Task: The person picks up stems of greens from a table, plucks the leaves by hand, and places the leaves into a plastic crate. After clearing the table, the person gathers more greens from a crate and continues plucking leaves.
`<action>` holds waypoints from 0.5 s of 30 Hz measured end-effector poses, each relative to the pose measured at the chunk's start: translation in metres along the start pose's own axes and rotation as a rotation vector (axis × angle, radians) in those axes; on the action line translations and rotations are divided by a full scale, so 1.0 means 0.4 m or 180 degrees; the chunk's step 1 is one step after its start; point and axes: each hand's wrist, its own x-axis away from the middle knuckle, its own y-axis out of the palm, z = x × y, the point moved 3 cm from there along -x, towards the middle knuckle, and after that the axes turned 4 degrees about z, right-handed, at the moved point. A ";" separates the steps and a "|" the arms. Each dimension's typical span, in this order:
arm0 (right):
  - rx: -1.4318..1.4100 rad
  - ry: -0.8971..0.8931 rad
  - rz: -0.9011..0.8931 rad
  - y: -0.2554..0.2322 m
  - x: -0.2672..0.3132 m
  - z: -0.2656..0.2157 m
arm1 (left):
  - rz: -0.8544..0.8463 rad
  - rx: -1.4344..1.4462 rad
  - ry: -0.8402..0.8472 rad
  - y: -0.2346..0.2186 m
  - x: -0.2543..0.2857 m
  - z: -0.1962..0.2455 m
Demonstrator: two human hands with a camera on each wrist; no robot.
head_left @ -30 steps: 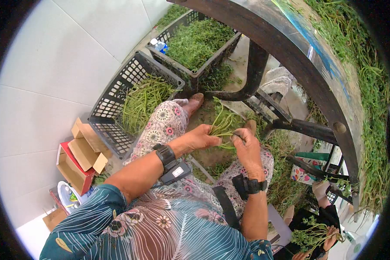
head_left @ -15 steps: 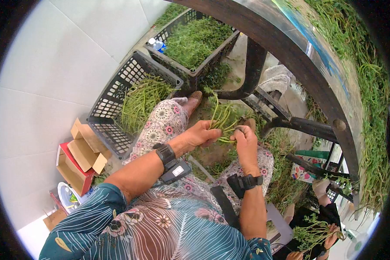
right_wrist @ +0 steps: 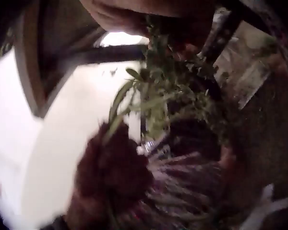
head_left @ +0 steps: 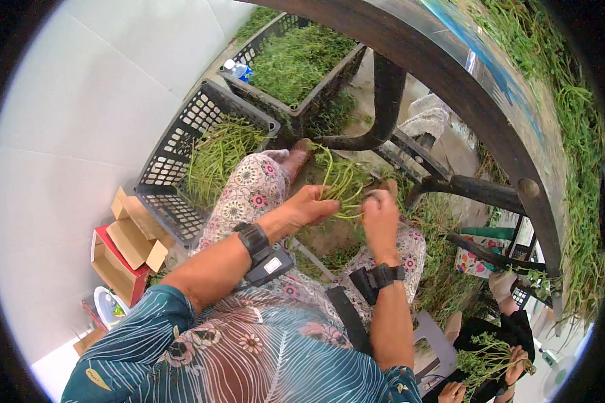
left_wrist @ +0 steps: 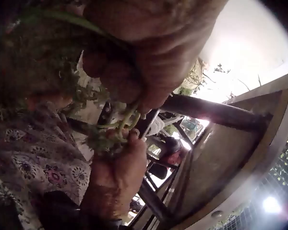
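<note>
My left hand (head_left: 309, 205) grips a small bunch of long green stems (head_left: 345, 180), which fan up and forward past its thumb. To its right, my right hand (head_left: 382, 221) is curled at the lower ends of the bunch, its fingers blurred. The left wrist view has the left hand (left_wrist: 153, 52) large at the top, with a stem running down to the right hand (left_wrist: 120, 172), which pinches a leafy piece (left_wrist: 105, 140). In the dark right wrist view, leafy sprigs (right_wrist: 158, 86) hang between the two hands.
A black crate (head_left: 165, 158) of cut stems stands left of my knee. Behind it is another crate (head_left: 296, 111) full of leafy greens, with a bottle (head_left: 237, 70). A dark-rimmed table (head_left: 477, 94) heaped with greens curves overhead right. Another person's hand (head_left: 515, 366) holds greens.
My right hand has turned over into a more closed, blurred grip and shifted a little forward. The left hand keeps hold of the bunch, whose stems have swung slightly.
</note>
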 end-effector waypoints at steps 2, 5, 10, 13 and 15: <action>-0.0964 0.0505 0.0276 -0.030 -0.037 0.138 | -0.0080 0.0092 -0.0056 -0.004 0.011 0.005; -0.2279 0.1230 0.0798 -0.108 -0.028 0.151 | -0.0153 0.0224 -0.0118 -0.017 0.009 0.004; -0.0554 -0.0007 0.0110 -0.085 -0.011 0.031 | -0.0195 -0.0009 -0.0281 -0.006 0.007 0.011; 0.0042 -0.0608 -0.0419 -0.046 -0.002 -0.011 | -0.0262 -0.0133 -0.0355 -0.006 0.009 0.009; 0.0258 -0.0790 -0.0502 -0.038 0.002 -0.018 | -0.0394 -0.0062 -0.0473 -0.001 0.018 0.022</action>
